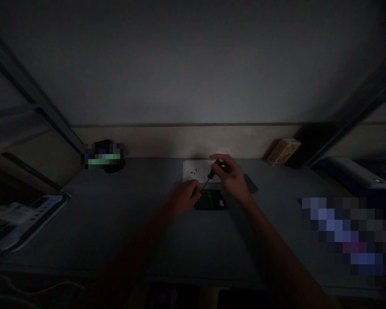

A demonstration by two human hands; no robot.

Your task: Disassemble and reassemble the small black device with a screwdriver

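My right hand (233,178) grips a screwdriver (211,175) with a black handle and a yellow end, its shaft slanting down to the left. The tip reaches the upper left part of a flat black case (217,201), where a green circuit board shows. With curled fingers, my left hand (185,197) holds the left edge of this case, close to the screwdriver tip. Just behind lies a white sheet of paper (188,175) with several tiny dark pieces on it, perhaps screws. The dim light hides finer detail.
On the left of the grey table (116,231) stands a power strip (41,216) with blue lights and cables. A dark flat object (251,183) lies beside my right wrist. A small box (283,151) stands by the wall. Blurred-out items lie at both sides.
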